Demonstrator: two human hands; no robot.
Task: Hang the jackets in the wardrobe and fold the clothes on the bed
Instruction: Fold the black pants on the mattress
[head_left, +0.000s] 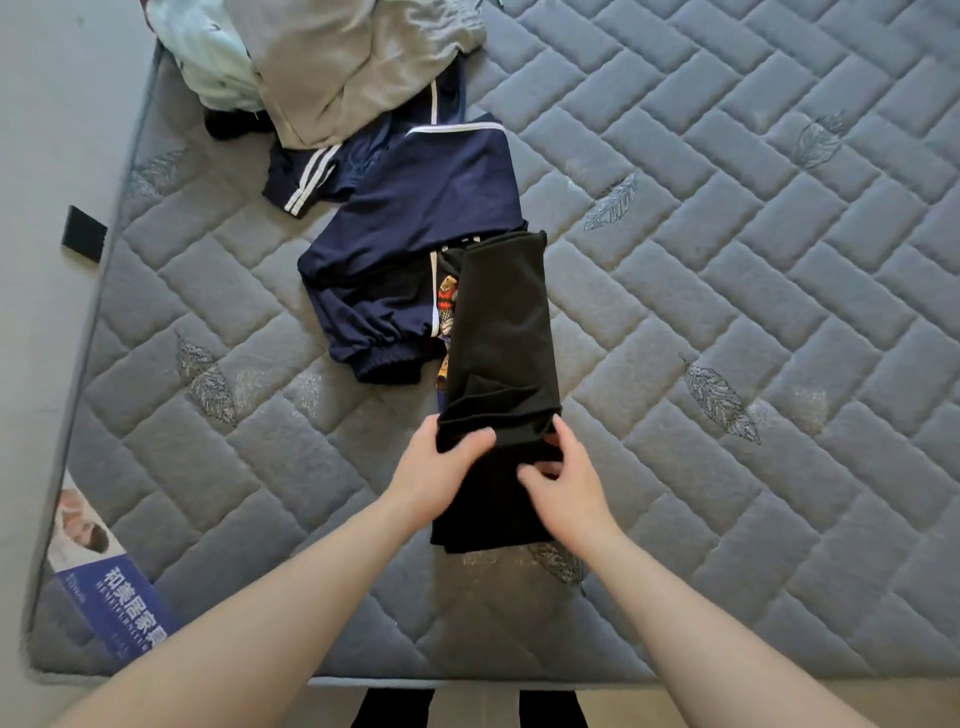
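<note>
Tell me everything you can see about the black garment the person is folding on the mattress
The black garment is a plain, matte, soft-looking fabric folded into a long narrow strip running away from the person on the grey quilted mattress. A colourful print peeks out along its left edge. Its far end overlaps the navy track pants. Near its close end the left hand and the right hand both grip a bunched fold, with the last stretch lying flat below them.
</note>
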